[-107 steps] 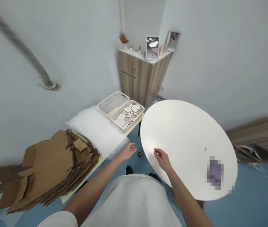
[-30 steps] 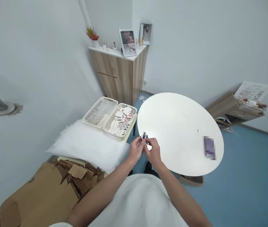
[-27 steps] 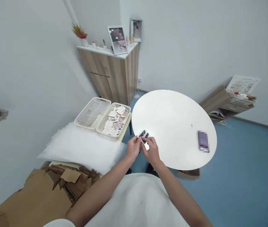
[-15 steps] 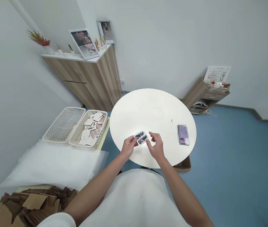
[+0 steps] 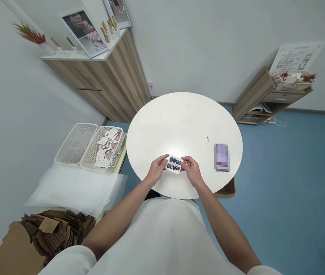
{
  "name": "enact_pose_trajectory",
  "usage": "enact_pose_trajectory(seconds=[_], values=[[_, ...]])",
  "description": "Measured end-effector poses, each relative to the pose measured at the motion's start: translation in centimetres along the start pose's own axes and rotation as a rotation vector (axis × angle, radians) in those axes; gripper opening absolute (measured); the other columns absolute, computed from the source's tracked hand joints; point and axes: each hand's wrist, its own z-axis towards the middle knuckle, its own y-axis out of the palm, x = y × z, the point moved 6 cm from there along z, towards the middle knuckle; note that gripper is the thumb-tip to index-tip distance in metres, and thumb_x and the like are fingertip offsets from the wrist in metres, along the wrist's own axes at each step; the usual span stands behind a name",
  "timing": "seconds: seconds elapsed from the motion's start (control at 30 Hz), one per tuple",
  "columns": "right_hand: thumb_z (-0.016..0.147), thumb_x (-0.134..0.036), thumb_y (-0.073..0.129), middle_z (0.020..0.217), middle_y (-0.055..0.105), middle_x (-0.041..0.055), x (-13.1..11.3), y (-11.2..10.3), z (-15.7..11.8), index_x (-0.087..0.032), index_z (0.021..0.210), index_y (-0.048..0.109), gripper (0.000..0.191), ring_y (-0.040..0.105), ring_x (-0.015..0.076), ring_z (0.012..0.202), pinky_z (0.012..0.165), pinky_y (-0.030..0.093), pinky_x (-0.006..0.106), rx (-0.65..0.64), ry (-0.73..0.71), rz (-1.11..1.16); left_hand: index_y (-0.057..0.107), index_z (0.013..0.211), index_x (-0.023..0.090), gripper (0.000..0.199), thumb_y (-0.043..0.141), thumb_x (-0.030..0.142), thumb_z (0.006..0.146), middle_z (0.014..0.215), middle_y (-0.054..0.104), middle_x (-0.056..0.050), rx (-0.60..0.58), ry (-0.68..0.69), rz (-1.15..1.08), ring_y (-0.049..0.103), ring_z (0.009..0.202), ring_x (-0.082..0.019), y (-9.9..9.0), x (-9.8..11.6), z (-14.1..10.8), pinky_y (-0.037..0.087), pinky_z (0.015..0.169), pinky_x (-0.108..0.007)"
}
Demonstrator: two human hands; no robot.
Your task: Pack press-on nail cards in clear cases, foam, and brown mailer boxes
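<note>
A small white card of dark, shiny press-on nails (image 5: 174, 165) is held over the near part of the round white table (image 5: 185, 118). The nails sit on it in two rows. My left hand (image 5: 156, 170) pinches the card's left edge between thumb and fingers. On the opposite edge, my right hand (image 5: 192, 170) grips it in the same way, thumb and fingers closed. Right of my hands lies a purple, blurred-out item (image 5: 222, 157) on the table. A tiny dark object (image 5: 207, 138) rests farther back.
On the left stand an empty-looking white basket (image 5: 76, 143) and another basket (image 5: 85, 162) holding small packets. White sheets (image 5: 76, 189) and folded brown cardboard (image 5: 62, 233) lie nearer me. A wooden cabinet (image 5: 116, 76) stands behind, and a small shelf unit (image 5: 268, 99) at the right.
My right hand has closed on the card's right edge, where it was apart before. The card now lies flatter between both hands. The view has shifted somewhat.
</note>
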Motion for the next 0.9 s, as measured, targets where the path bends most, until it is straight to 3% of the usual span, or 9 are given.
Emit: enact_pose_trajectory(seconds=[0.33, 0.53, 0.7, 0.9], values=[[0.066, -0.034, 0.061, 0.07, 0.048, -0.0053, 1.1, -0.7, 0.5, -0.02, 0.085, 0.052, 0.025, 0.056, 0.0093, 0.054, 0.061, 0.049, 0.032, 0.068, 0.088, 0.017, 0.062, 0.096, 0.017, 0.033, 0.06, 0.037, 0.07, 0.083, 0.064, -0.005, 0.031, -0.012, 0.065, 0.059, 0.075, -0.014, -0.6, -0.5, 1.3, 0.048, 0.072, -0.032], [0.066, -0.037, 0.06, 0.073, 0.052, -0.0022, 1.3, 0.4, 1.8, -0.019, 0.09, 0.056, 0.03, 0.054, 0.0101, 0.059, 0.061, 0.049, 0.031, 0.119, 0.052, -0.06, 0.061, 0.093, 0.016, 0.032, 0.063, 0.034, 0.067, 0.07, 0.059, -0.001, -0.045, 0.013, 0.076, 0.056, 0.064, -0.011, -2.1, -0.7, 2.0, 0.047, 0.064, -0.028], [0.067, -0.039, 0.059, 0.072, 0.053, -0.0007, 1.8, 2.3, 3.0, -0.018, 0.096, 0.058, 0.035, 0.054, 0.0122, 0.064, 0.062, 0.048, 0.031, 0.128, 0.026, -0.136, 0.056, 0.101, 0.017, 0.036, 0.059, 0.036, 0.07, 0.062, 0.054, 0.002, -0.112, 0.007, 0.109, 0.056, 0.06, -0.011, -4.3, -0.1, 2.5, 0.044, 0.065, -0.027], [0.07, -0.04, 0.056, 0.075, 0.055, 0.001, 2.3, 6.2, 3.9, -0.018, 0.1, 0.058, 0.038, 0.053, 0.0117, 0.062, 0.061, 0.048, 0.031, 0.105, 0.007, -0.26, 0.05, 0.114, 0.019, 0.043, 0.053, 0.035, 0.074, 0.06, 0.05, 0.003, -0.133, 0.087, 0.212, 0.051, 0.057, -0.011, -7.9, 0.7, 2.9, 0.039, 0.059, -0.023]])
